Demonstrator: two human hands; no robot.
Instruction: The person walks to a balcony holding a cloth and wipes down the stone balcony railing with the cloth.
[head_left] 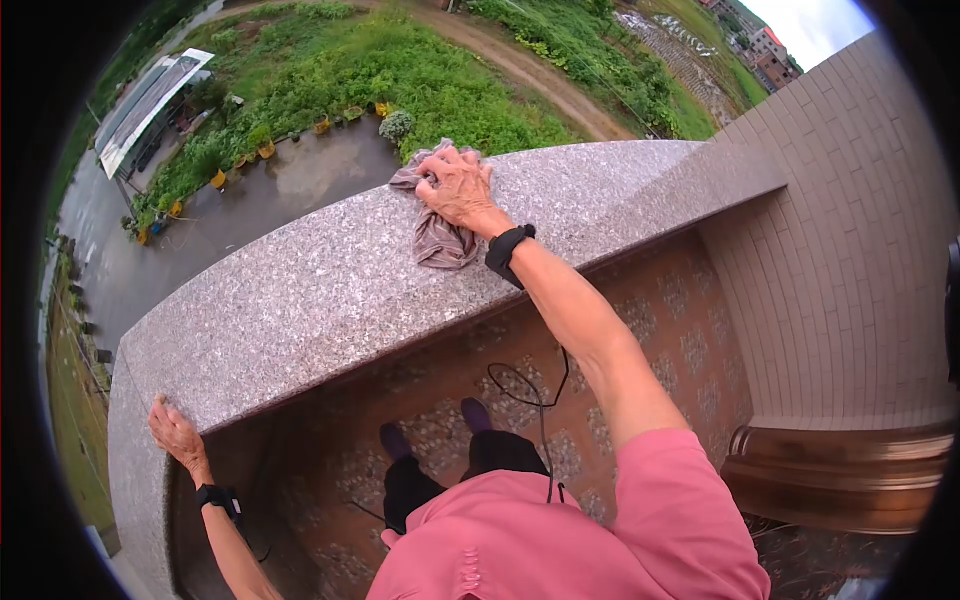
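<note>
Cloth (pixel 445 245): middle covered by right hand (pixel 460 190), whose palm is hidden. Left hand (pixel 178 437): palm out of sight, grip on ledge (pixel 290 290) unclear; left forearm (pixel 235 560) runs off bottom edge. Pink shirt (pixel 560 540) cut by same edge, hides upper legs. Black cable (pixel 543 430): one end lost behind right forearm (pixel 590 340). Dark object (pixel 953 310), far right: clipped, unidentifiable. Distant buildings (pixel 775 62): too small for detail.
</note>
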